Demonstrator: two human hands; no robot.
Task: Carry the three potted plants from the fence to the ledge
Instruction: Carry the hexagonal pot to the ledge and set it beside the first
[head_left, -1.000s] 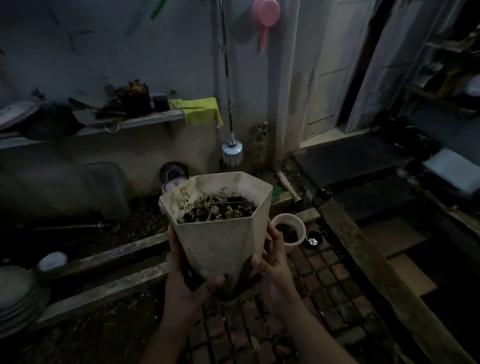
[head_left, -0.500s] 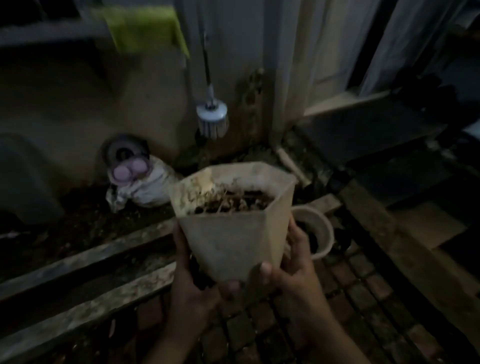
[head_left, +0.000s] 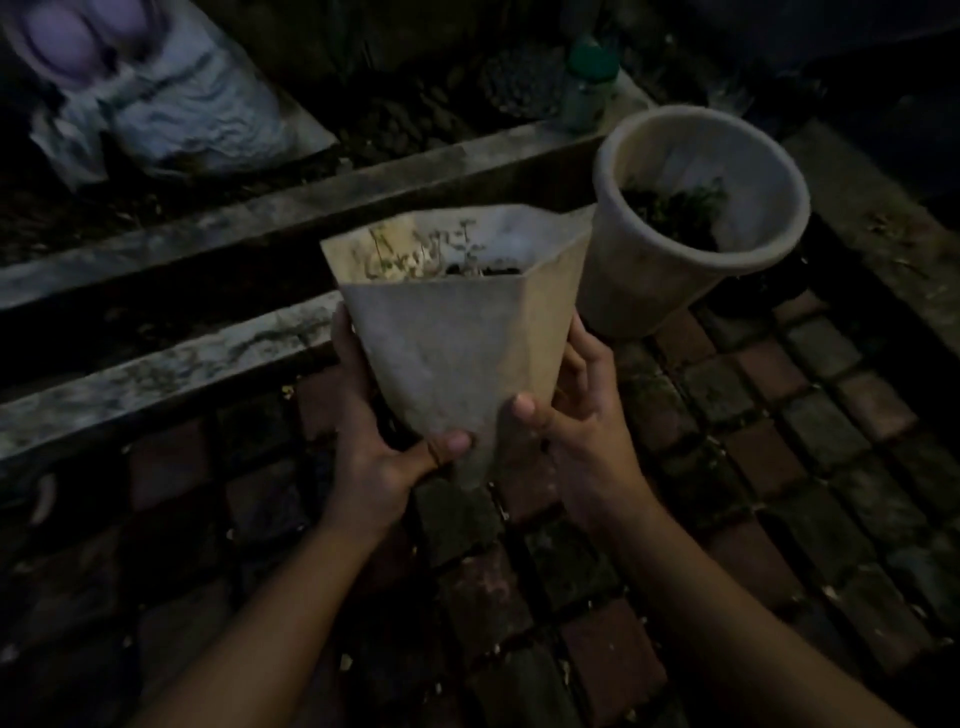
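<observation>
Both hands, left hand (head_left: 382, 457) and right hand (head_left: 582, 431), clamp the tapered pot (head_left: 457, 343) low on its narrow foot, likely stiff, soil-heavy and top-weighted.

Brick paving (head_left: 779, 467) — reddish & grey blocks, grimy joints, small pale bits of debris scattered on it. Round pale pot (head_left: 691, 223) w/ soil stands on the bricks near the concrete ledge (head_left: 156, 374) — two parallel strips running left to right, stained, a dark gap btwn them.
</observation>
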